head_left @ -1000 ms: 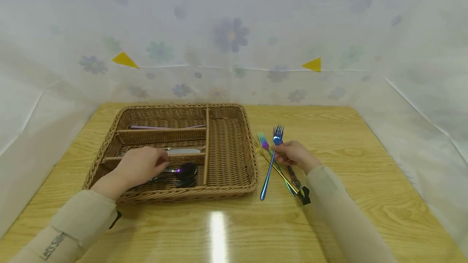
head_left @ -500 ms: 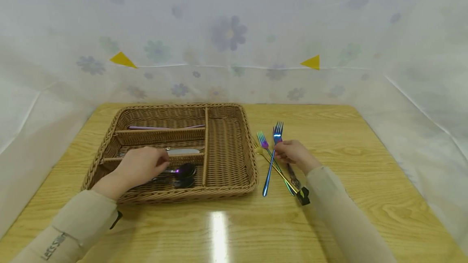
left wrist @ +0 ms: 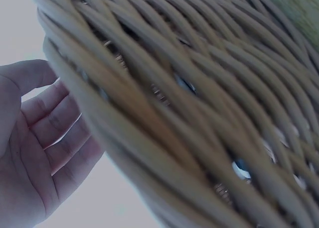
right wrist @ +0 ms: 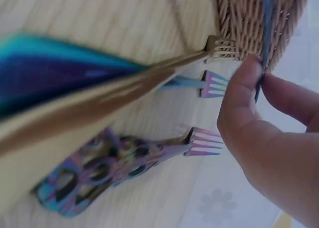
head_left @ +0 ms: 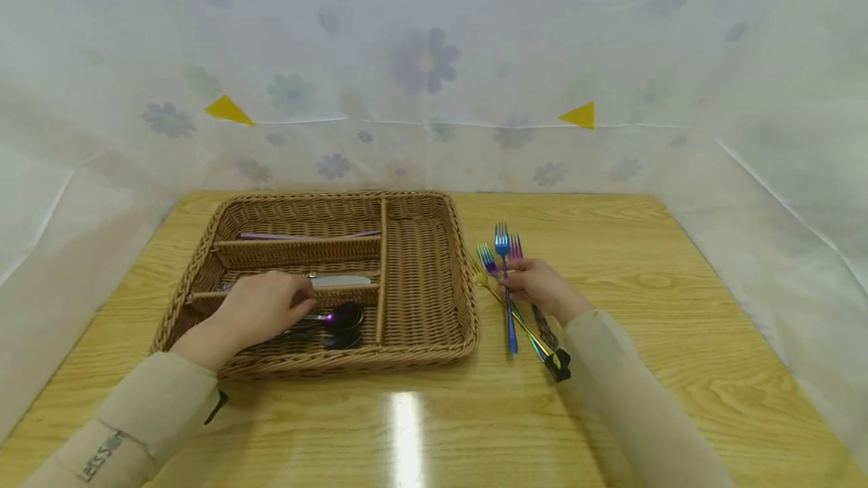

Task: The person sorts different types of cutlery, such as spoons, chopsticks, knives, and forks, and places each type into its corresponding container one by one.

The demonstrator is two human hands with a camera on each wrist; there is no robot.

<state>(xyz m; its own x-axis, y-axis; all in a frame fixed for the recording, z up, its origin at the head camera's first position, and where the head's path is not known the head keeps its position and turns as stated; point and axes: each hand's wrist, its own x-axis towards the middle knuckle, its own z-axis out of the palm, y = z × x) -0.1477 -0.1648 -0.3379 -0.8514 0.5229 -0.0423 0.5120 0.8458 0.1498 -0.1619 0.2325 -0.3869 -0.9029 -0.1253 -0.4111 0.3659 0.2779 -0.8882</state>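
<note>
My right hand (head_left: 542, 288) pinches a blue fork (head_left: 502, 241) between thumb and fingers, tines away from me, held over the table. Under and beside it lie a gold fork (right wrist: 218, 48), a rainbow fork (head_left: 487, 258) and a purple-tined fork (right wrist: 204, 141) with an openwork handle. My left hand (head_left: 261, 311) is over the front left compartment of the wicker basket (head_left: 420, 356); its fingers are loosely bent and nothing shows in them. Dark spoons (head_left: 346, 315) lie in that compartment, partly hidden by this hand.
A knife (head_left: 342, 281) lies in the basket's middle compartment, and a thin purple utensil (head_left: 274, 236) in the back one. The basket's wide right compartment (head_left: 422, 277) shows bare wicker. Patterned white curtain (head_left: 427, 157) closes off the table's back and sides.
The blue fork has turned in my right hand: its tines swing left and its handle end right. The hand shifts slightly left. My left hand stays in place.
</note>
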